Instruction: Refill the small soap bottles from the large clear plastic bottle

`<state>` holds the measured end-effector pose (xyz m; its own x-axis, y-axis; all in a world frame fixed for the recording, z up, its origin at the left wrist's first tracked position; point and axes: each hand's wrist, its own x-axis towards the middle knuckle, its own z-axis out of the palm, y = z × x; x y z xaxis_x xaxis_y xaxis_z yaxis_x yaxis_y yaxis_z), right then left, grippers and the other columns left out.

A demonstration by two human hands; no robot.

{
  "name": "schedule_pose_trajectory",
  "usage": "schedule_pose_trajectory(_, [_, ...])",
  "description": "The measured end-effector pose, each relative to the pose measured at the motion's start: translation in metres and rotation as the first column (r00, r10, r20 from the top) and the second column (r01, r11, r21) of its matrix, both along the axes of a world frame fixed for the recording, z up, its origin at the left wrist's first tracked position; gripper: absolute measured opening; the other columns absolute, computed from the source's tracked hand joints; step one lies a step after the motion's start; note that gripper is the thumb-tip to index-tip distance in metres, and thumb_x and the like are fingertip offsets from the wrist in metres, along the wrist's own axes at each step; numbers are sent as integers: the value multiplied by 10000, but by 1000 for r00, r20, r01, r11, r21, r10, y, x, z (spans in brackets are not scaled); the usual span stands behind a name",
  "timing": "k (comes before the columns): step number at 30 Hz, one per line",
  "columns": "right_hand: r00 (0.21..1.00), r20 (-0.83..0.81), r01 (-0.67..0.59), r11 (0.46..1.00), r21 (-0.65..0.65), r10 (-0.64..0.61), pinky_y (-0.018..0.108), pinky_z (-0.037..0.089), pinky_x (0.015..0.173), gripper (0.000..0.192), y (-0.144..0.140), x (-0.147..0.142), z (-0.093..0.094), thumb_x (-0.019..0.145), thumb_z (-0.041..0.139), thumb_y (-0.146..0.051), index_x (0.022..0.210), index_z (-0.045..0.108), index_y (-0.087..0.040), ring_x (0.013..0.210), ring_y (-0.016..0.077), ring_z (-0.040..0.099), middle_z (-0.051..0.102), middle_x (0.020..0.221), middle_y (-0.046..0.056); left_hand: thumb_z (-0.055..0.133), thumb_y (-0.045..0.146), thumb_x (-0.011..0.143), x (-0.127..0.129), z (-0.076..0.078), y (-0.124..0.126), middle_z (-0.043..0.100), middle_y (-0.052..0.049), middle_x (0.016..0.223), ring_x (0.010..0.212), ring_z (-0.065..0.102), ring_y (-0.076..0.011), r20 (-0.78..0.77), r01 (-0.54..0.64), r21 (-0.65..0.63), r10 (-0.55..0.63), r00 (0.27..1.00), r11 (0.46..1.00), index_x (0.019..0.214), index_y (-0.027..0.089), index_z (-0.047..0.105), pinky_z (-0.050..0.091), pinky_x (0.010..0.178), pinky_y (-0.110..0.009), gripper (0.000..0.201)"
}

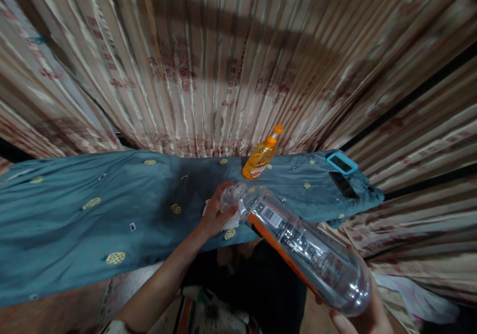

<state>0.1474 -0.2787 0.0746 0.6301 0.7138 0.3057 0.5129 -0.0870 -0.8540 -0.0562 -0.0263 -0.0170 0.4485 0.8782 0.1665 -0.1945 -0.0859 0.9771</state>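
Note:
A large clear plastic bottle (309, 249) with an orange-edged label tilts across the front of the view, its narrow end up and to the left. My right hand (367, 299) is closed around its base, partly hidden by the bottle. My left hand (216, 213) grips a small clear, cup-like plastic piece (231, 195) at the bottle's narrow end. Whether the two plastic pieces touch or are joined, I cannot tell. Under my left hand lies something white, like a tissue (233, 222). Just beyond stands a pump bottle (257, 160) of orange-yellow liquid.
A blue-green cloth with pineapple prints (149, 214) covers the long surface before me. On its right end lie a blue-framed device (342, 163) and a black phone (343, 185). Striped, patterned curtains (208, 75) hang behind and at the right.

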Motion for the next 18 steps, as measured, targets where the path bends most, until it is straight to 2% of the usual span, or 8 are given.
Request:
schedule_pose_trajectory(3, [1000,-13,-21,1000,12,21,405,606,918,953,-18,8,-16,674,882,-455,1525,514,-234,1269,384,651,615,1475,134,788,675,764,0,0,0,678,-117,1267,1124,651,-303,-17,-12,41,13,1000,999,1342,215,548,502,1007,-431,777])
schedule_pose_trajectory(6, [1000,-4,-9,999,33,9,362,601,949,798,-27,6,-26,820,787,-387,1553,481,-308,1316,330,639,545,1575,75,773,692,769,0,0,0,685,-116,1247,1116,652,-304,-26,-23,61,24,999,998,1342,208,552,508,998,-433,782])
schedule_pose_trajectory(9, [997,22,-69,997,20,69,331,608,933,828,-26,-1,-26,796,817,-369,1553,485,-315,1297,320,655,571,1553,63,772,691,773,0,0,-1,689,-111,1223,1093,659,-294,-25,-24,63,25,999,998,1334,204,551,515,984,-424,775])
schedule_pose_trajectory(12, [995,-97,38,999,32,-35,358,589,997,812,-24,-2,-24,816,794,-446,1545,492,-256,1362,338,605,535,1583,90,776,672,782,1,1,0,692,-105,1222,1101,663,-288,-11,-15,62,16,1000,998,1330,210,548,517,989,-416,752])
schedule_pose_trajectory(15, [996,11,-88,996,20,88,358,630,909,822,-29,9,-28,794,819,-357,1544,491,-283,1265,337,676,581,1540,86,782,668,780,1,2,0,697,-99,1212,1103,666,-285,-1,-5,57,5,1000,998,1331,215,544,517,989,-411,752])
schedule_pose_trajectory(18, [987,75,-143,990,4,142,349,612,966,861,-36,22,-35,803,811,-298,1581,442,-320,1349,341,616,514,1605,64,783,677,777,0,2,0,692,-104,1231,1112,665,-288,-5,-8,51,9,1000,999,1331,215,548,519,990,-408,759])
